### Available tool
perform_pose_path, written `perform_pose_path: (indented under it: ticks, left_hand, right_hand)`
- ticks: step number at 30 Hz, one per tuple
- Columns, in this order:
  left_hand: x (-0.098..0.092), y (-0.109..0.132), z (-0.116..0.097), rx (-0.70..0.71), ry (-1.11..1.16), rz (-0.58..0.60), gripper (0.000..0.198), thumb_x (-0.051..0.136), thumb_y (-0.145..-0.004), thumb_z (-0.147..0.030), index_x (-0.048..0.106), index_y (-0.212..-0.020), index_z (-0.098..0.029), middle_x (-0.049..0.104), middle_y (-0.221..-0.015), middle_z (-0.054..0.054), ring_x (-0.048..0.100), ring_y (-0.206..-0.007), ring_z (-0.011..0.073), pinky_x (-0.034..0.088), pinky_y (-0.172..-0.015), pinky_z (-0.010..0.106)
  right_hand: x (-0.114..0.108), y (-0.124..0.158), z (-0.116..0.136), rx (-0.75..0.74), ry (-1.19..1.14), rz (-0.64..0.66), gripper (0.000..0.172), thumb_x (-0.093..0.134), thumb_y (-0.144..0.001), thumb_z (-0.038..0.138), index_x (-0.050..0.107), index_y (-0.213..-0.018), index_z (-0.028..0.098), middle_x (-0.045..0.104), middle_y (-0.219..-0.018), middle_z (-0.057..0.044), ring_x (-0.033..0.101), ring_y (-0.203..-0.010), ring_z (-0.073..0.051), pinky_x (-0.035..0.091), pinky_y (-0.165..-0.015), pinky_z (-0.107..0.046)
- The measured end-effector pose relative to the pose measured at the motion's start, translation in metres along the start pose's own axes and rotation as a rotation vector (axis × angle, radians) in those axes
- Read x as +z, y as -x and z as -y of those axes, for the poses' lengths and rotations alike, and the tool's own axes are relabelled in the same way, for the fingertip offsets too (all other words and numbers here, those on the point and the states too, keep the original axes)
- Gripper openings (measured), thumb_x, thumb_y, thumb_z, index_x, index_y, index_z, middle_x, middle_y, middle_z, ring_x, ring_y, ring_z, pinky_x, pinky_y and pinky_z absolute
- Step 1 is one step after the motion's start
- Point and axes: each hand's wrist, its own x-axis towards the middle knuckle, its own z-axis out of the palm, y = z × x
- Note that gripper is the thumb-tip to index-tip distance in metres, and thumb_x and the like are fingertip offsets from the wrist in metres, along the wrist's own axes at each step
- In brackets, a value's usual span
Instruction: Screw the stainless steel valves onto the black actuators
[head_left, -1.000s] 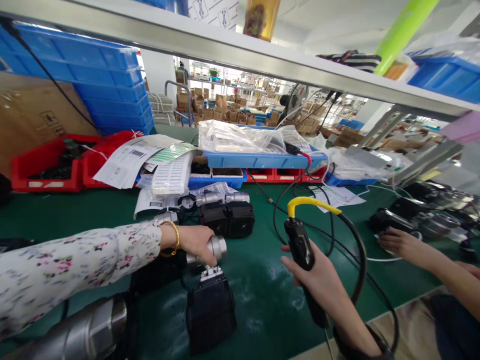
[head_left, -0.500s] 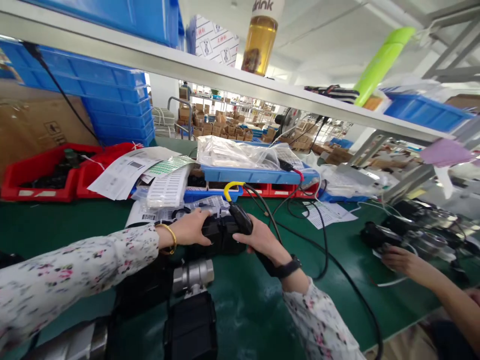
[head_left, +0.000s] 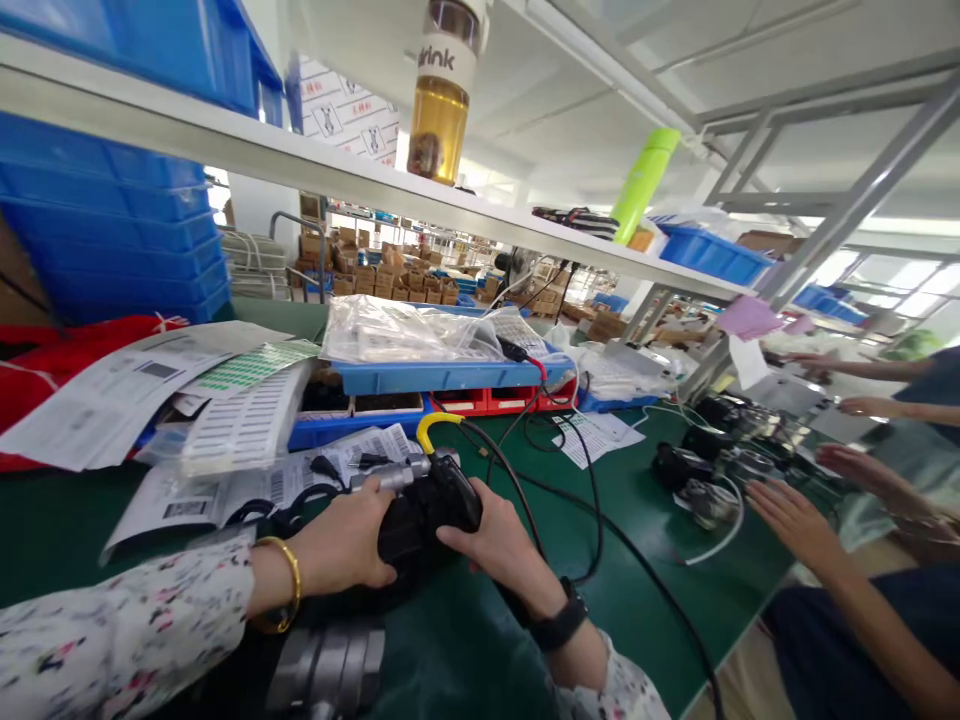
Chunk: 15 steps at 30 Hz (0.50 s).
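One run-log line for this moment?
left hand: grips black valve unit | right hand: presses black tool against it | surface: green mat

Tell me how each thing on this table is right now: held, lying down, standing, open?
Left hand: closed on the black valve box.
Right hand: gripping a black tool against the box.
Black valve box: held on the green table by both hands.
Yellow-ended cable: curving up behind the box.
Paper sheets: lying flat, overlapping.
Drink bottle: standing upright on the shelf.
Blue tray: open, plastic bags inside.
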Motion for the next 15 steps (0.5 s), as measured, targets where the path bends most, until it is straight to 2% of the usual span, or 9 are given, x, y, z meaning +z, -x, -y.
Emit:
perform_pose_path:
  ticks: [7, 10, 12, 14, 15]
  left_hand:
    - [0.017, -0.027, -0.034, 0.06, 0.082, -0.004, 0.053, 0.074, -0.051, -0.039, 0.059, -0.096, -0.015, 0.053, -0.107, 0.011, 0.063, -0.082, 0.0298, 0.052, -0.077, 0.041]
    - [0.007, -0.028, -0.046, 0.041, 0.111, -0.009, 0.058, 0.074, -0.056, -0.038, 0.057, -0.106, -0.015, 0.052, -0.114, 0.013, 0.063, -0.088, 0.03, 0.052, -0.081, 0.04]
    - [-0.007, -0.009, -0.049, 0.022, 0.124, -0.028, 0.066, 0.069, -0.064, -0.036, 0.048, -0.124, -0.015, 0.048, -0.125, 0.014, 0.061, -0.097, 0.0298, 0.05, -0.086, 0.04]
    - [-0.022, 0.027, -0.05, 0.057, 0.118, -0.004, 0.07, 0.065, -0.071, -0.038, 0.04, -0.133, -0.017, 0.043, -0.133, 0.015, 0.056, -0.107, 0.0321, 0.048, -0.091, 0.045]
    - [-0.027, 0.049, -0.05, 0.116, 0.103, 0.04, 0.067, 0.064, -0.072, -0.043, 0.043, -0.131, -0.019, 0.044, -0.133, 0.015, 0.053, -0.111, 0.0346, 0.047, -0.09, 0.048]
  right_hand:
    - [-0.023, -0.001, -0.017, 0.09, 0.164, -0.132, 0.037, 0.075, -0.079, 0.017, 0.05, -0.107, 0.016, 0.058, -0.077, 0.002, 0.055, -0.043, -0.013, 0.044, -0.032, -0.016]
    - [-0.031, -0.006, -0.024, 0.113, 0.189, -0.166, 0.039, 0.071, -0.08, 0.024, 0.048, -0.111, 0.016, 0.058, -0.079, 0.001, 0.056, -0.046, -0.015, 0.046, -0.033, -0.019]
    - [-0.037, -0.007, -0.028, 0.125, 0.171, -0.169, 0.044, 0.068, -0.078, 0.036, 0.047, -0.112, 0.016, 0.058, -0.077, 0.0, 0.056, -0.046, -0.018, 0.046, -0.034, -0.021]
    - [-0.045, 0.001, -0.03, 0.145, 0.138, -0.185, 0.054, 0.066, -0.074, 0.049, 0.046, -0.112, 0.016, 0.057, -0.069, 0.0, 0.054, -0.043, -0.019, 0.043, -0.034, -0.023]
    - [-0.05, 0.009, -0.029, 0.156, 0.113, -0.199, 0.06, 0.066, -0.072, 0.055, 0.046, -0.112, 0.015, 0.056, -0.066, 0.0, 0.053, -0.042, -0.02, 0.043, -0.036, -0.023]
